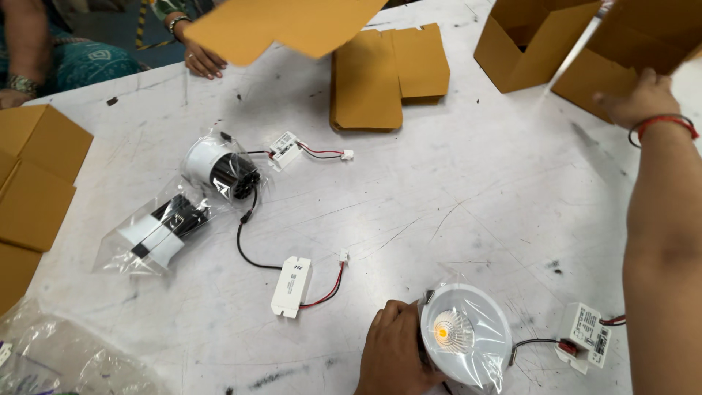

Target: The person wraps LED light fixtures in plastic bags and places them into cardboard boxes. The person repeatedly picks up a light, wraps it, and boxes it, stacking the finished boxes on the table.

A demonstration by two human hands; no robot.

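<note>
Left hand: fingers of the left hand [393,350], bottom centre of the frame, curl around the dark body of a round white recessed downlight in a clear plastic bag [466,334], its amber lens facing up, resting on the scuffed white surface [468,190].
Right hand: the right hand [640,97], upper right, rests loosely spread on the flap of an open brown cardboard box [556,44], gripping nothing that shows.
Wiring: a black lead runs from the held downlight to a small white rectangular driver [585,336], lower right.
Progress: by the look of it, this lamp is bagged but not boxed; two more bagged black-and-white downlights [219,170] [162,227] lie at centre left with their white driver blocks [292,286], also unboxed.
Surroundings: flat folded brown cartons [384,77] at upper centre; more brown cardboard [33,183] at the left edge; crumpled clear plastic [66,358] lower left.
In the way: another person's hand [201,60], upper left, holds a cardboard sheet [285,22] over the surface.
</note>
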